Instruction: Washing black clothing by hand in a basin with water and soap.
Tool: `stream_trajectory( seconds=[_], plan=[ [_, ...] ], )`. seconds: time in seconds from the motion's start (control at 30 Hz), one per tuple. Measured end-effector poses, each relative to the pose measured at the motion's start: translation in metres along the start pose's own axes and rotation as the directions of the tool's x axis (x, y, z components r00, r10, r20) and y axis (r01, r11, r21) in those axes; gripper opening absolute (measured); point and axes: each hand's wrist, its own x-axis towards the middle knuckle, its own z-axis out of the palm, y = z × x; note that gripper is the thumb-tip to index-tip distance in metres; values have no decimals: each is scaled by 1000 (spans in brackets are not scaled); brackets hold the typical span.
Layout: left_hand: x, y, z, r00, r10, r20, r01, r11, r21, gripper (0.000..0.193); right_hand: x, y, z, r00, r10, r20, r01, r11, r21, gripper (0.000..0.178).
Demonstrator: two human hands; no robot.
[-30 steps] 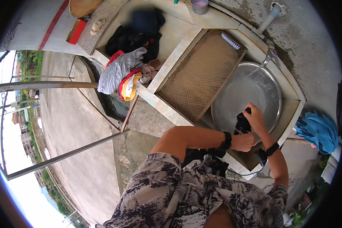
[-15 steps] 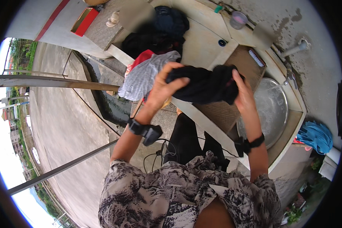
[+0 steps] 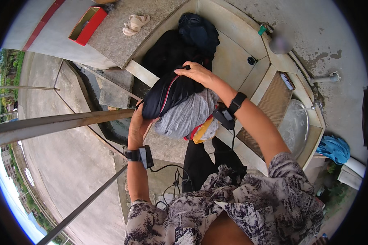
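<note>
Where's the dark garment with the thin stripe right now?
In the head view, the dark garment is left of centre, held between the left hand and the right hand, just above and left of the grey cloth.

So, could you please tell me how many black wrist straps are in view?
2: one black wrist strap is around the left hand's wrist, and the other strap is around the right hand's. Both hands hold the dark garment with red-and-white piping.
</note>
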Motion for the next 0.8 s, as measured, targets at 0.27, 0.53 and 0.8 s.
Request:
stream_trajectory(
  seconds=[0.27,0.53,0.8],
  plan=[
    [-23,53,61,798,566,208,-434,301,849,52,74,19,-91,938,18,-345,-161,907,-390,112],
    [-8,41,92,797,338,500,-493,-113,862,61,171,50,-95,906,106,-409,-316,811,-492,146],
    [4,83,90,839,108,533,-533,-37,846,54,161,68,-122,872,132,-471,-244,952,-186,110]
  ],
)
